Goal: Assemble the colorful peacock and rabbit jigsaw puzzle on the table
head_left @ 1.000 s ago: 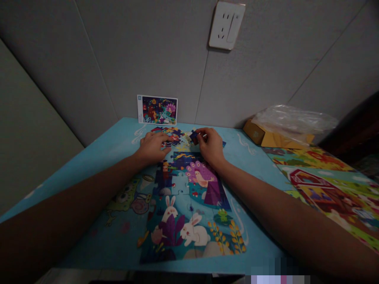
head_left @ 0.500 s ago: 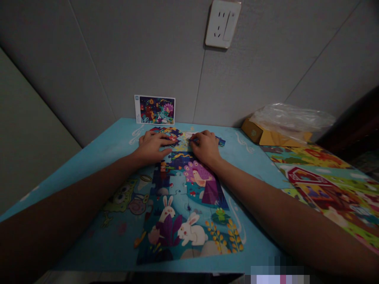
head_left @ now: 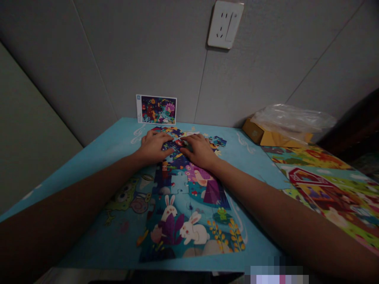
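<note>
A partly joined jigsaw puzzle (head_left: 177, 213) with white rabbits, a frog and a purple peacock lies on the blue tabletop (head_left: 97, 142). Past its far edge is a heap of loose puzzle pieces (head_left: 170, 131). On the left side of that heap rests my left hand (head_left: 153, 148), fingers stretched and thumb apart. Opposite it, my right hand (head_left: 199, 150) lies over pieces beside the puzzle's far end, its fingers and thumb apart. Whatever is under the fingers of both hands is partly hidden. More loose pieces (head_left: 218, 141) lie to the right of my right hand.
A picture card (head_left: 158, 110) of the same scene leans against the grey wall (head_left: 148, 47). At the back right sits a yellow box (head_left: 275, 138) with a clear plastic bag (head_left: 293, 120) on it. In front of the box lies another colourful puzzle (head_left: 331, 189). A socket (head_left: 225, 25) is on the wall.
My right hand has shifted left toward my left hand, uncovering pieces on its right. Its thumb has moved away from the fingers. My left hand has barely moved.
</note>
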`<state>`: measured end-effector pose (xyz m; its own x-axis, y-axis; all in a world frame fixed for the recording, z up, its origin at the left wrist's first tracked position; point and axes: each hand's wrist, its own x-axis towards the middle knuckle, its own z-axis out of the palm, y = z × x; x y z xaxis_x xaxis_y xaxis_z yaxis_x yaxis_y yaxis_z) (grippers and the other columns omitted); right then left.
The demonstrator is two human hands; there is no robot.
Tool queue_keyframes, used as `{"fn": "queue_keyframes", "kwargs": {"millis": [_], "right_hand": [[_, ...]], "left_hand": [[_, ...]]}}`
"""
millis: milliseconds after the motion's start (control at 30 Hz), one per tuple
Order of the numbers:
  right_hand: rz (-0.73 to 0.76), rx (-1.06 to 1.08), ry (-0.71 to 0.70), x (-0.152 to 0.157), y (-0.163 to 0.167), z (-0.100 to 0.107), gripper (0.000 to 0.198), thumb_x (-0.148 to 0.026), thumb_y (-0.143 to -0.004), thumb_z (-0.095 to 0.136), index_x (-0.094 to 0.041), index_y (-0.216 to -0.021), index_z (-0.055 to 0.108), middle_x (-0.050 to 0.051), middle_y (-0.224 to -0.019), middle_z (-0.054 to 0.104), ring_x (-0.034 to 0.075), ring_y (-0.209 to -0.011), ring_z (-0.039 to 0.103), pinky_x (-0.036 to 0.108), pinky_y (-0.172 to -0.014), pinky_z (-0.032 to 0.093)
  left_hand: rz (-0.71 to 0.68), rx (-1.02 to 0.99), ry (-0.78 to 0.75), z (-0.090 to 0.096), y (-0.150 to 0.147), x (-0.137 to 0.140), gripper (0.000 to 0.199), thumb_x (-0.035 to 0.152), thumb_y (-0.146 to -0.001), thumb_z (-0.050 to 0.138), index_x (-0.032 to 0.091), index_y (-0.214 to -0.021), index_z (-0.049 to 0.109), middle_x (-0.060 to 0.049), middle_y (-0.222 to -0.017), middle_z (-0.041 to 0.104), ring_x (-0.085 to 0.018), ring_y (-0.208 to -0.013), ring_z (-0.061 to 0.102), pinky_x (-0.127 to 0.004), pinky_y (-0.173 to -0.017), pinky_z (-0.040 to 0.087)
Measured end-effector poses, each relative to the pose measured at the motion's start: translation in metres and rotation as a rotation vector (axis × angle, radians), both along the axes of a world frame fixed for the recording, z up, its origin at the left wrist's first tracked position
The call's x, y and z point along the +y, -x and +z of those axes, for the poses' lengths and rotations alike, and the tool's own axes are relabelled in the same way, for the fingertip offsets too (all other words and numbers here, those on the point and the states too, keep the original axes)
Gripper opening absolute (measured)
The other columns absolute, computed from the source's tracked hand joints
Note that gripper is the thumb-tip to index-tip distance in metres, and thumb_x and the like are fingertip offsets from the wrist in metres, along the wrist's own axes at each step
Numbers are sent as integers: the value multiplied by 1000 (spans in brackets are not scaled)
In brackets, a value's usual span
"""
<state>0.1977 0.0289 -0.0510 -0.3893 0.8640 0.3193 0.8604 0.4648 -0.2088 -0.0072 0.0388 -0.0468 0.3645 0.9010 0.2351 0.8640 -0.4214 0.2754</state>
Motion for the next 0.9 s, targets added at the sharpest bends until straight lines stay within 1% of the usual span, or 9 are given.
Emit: {"fn": "queue_keyframes", "kwargs": {"millis": [167, 333, 467, 600, 733, 900], "right_hand": [[16, -8, 23, 0, 1, -1, 39, -38, -96, 55, -21, -131, 62, 11, -129, 66, 32, -123, 51, 48, -100, 35], [14, 28, 12, 1, 0, -1, 41, -37, -94, 60, -20, -131, 61, 12, -127, 66, 31, -121, 52, 45, -100, 36], [28, 33, 6, 0, 0, -1, 41, -36, -94, 60, -20, -132, 60, 13, -125, 65, 29, -121, 52, 44, -101, 35], [21, 20, 22, -1, 1, 0, 44, -43, -94, 58, -19, -132, 60, 13, -126, 65, 31, -121, 52, 46, -100, 35], [24, 28, 19, -1, 1, 0, 45, -42, -94, 60, -19, -133, 60, 14, -126, 65, 31, -121, 53, 46, -99, 36], [24, 51, 3, -1, 1, -1, 48, -45, -90, 65, -19, -131, 60, 13, -123, 67, 31, -119, 54, 46, -100, 35]], "left_hand": [[-26, 14, 24, -1, 1, 1, 44, 45, -87, 57, 29, -126, 69, -3, -140, 60, -39, -132, 37, -57, -108, 31], [-50, -26, 24, -2, 2, 3, 40, 42, -86, 59, 30, -122, 70, -3, -137, 62, -37, -130, 38, -55, -107, 32], [-97, -55, 17, -4, 2, 4, 36, 36, -88, 58, 33, -121, 70, 0, -134, 65, -33, -130, 39, -53, -108, 29], [-122, -52, 24, -3, 2, 4, 37, 35, -88, 59, 31, -125, 68, -1, -132, 66, -32, -129, 40, -51, -109, 29], [-103, -55, 32, -2, 2, 4, 39, 33, -88, 60, 28, -127, 67, -3, -132, 66, -32, -128, 40, -51, -108, 31], [-92, -70, 44, -1, 3, 4, 42, 30, -87, 61, 30, -129, 66, -3, -131, 65, -31, -127, 41, -50, -108, 33]]}}
